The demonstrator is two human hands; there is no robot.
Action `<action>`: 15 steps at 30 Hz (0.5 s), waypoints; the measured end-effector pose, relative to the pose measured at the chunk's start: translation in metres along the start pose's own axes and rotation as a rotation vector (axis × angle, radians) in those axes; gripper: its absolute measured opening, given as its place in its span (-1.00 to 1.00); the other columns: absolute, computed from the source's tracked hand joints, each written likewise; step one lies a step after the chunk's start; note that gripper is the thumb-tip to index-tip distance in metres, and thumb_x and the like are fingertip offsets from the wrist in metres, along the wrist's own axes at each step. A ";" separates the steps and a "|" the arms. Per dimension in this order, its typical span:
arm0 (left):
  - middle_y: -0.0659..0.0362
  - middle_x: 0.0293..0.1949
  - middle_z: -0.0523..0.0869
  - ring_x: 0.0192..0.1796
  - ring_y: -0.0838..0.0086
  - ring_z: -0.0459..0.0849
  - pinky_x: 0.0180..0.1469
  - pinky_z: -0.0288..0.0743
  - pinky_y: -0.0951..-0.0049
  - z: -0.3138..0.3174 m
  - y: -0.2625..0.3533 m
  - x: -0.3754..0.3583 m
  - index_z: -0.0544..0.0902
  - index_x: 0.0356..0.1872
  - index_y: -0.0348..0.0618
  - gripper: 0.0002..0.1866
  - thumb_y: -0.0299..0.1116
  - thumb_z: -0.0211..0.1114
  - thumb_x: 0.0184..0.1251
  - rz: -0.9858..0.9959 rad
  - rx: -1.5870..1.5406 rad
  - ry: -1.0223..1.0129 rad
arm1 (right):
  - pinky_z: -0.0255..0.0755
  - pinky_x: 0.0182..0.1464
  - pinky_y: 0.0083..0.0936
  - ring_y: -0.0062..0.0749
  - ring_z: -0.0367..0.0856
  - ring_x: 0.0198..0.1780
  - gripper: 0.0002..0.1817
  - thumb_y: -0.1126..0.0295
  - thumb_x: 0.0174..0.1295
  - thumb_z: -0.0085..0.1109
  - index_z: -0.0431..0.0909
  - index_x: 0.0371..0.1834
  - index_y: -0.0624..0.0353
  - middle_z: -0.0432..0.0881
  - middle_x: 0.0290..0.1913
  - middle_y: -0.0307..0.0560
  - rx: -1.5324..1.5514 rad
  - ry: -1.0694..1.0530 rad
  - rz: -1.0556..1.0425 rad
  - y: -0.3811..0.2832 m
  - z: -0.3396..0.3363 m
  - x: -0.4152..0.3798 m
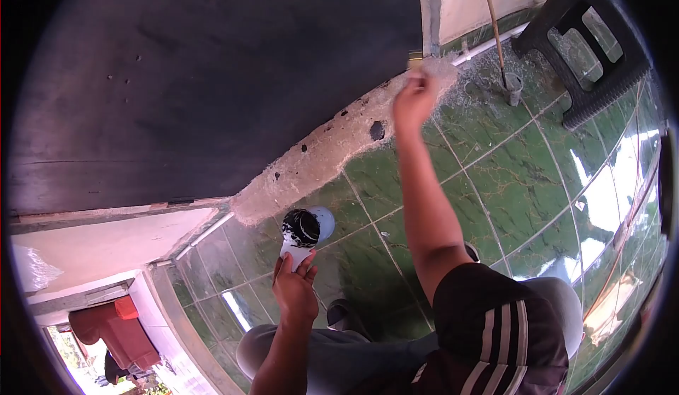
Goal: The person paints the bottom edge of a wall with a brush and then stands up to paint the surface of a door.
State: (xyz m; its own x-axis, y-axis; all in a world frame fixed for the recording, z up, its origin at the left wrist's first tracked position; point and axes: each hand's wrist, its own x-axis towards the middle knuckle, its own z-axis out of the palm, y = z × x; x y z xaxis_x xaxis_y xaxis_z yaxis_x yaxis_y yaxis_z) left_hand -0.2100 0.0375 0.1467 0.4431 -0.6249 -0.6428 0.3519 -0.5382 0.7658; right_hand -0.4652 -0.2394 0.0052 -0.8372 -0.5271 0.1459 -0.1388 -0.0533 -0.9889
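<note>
My left hand point(296, 285) is closed around a small white container point(298, 245) with black paint or liquid inside and smeared on its rim. A light blue round lid or dish point(325, 224) shows just behind it, above the green tiles. At the lower right corner of a large black panel point(233, 77), my right hand point(416, 101) pinches a small brush point(415, 58), slightly blurred. The brush tip is by the panel's lower edge, over the rough bare cement strip point(318, 147).
A black plastic stool point(566, 48) lies at the upper right. Near it, a thin stick point(493, 20) stands in a small grey cup point(514, 87). Green tiled floor point(509, 197) surrounds my legs. A maroon cloth point(117, 335) hangs beyond the doorway, lower left.
</note>
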 end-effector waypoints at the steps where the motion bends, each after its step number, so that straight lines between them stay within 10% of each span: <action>1: 0.19 0.11 0.64 0.11 0.37 0.70 0.01 0.45 0.39 -0.002 -0.002 0.001 0.41 0.23 -0.10 -0.65 -0.19 -0.01 0.58 -0.006 0.007 0.010 | 0.51 -0.13 -0.20 -0.07 0.66 -0.28 -0.82 0.40 0.39 0.03 0.59 -0.04 0.13 0.69 -0.28 0.01 0.022 -0.199 -0.088 0.006 0.016 -0.037; 4: 0.19 0.10 0.64 0.10 0.37 0.70 0.01 0.45 0.38 -0.007 -0.006 0.002 0.41 0.24 -0.10 -0.65 -0.20 -0.01 0.58 -0.028 0.022 0.031 | 0.54 0.00 -0.26 -0.10 0.71 -0.13 -0.85 0.52 0.28 0.08 0.65 -0.19 0.15 0.73 -0.21 -0.03 0.179 -0.887 -0.009 -0.034 0.024 -0.131; 7: 0.19 0.08 0.67 0.07 0.39 0.71 -0.01 0.46 0.36 -0.015 -0.004 -0.003 0.44 0.24 -0.09 -0.65 -0.21 0.02 0.57 -0.035 0.012 0.047 | 0.55 0.02 -0.33 -0.12 0.72 -0.11 -0.77 0.59 0.20 0.11 0.71 -0.16 0.11 0.75 -0.18 -0.06 0.111 -1.148 -0.003 -0.049 0.018 -0.135; 8: 0.19 0.06 0.68 0.06 0.40 0.71 -0.02 0.47 0.36 -0.018 -0.003 -0.005 0.45 0.24 -0.09 -0.65 -0.21 0.03 0.56 -0.035 -0.003 0.056 | 0.53 0.12 -0.41 -0.37 0.70 -0.03 -0.86 0.58 0.25 0.17 0.71 -0.20 0.21 0.76 -0.07 0.00 0.126 -1.054 -0.045 -0.050 0.013 -0.111; 14: 0.14 0.06 0.68 0.05 0.37 0.71 -0.04 0.49 0.33 -0.037 0.003 -0.009 0.46 0.22 -0.14 -0.65 -0.22 0.06 0.56 0.009 -0.013 0.039 | 0.45 -0.11 -0.34 -0.31 0.62 -0.18 -0.72 0.34 0.46 0.06 0.60 0.05 0.32 0.67 -0.20 0.01 0.099 0.386 0.184 -0.044 -0.012 0.024; 15: 0.13 0.05 0.68 0.05 0.37 0.71 -0.05 0.50 0.33 -0.038 0.003 -0.008 0.46 0.22 -0.15 -0.64 -0.22 0.07 0.55 0.006 -0.011 0.050 | 0.46 -0.10 -0.34 -0.32 0.61 -0.17 -0.72 0.34 0.47 0.05 0.59 0.06 0.31 0.65 -0.19 0.00 0.096 0.241 0.119 -0.045 -0.005 0.016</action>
State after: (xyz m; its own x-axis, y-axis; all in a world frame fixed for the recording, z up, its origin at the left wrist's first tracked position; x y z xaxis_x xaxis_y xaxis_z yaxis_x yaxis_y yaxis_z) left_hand -0.1811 0.0622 0.1552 0.4858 -0.5989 -0.6366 0.3583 -0.5279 0.7700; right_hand -0.4748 -0.2411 0.0526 -0.9479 -0.3180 0.0198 0.0090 -0.0891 -0.9960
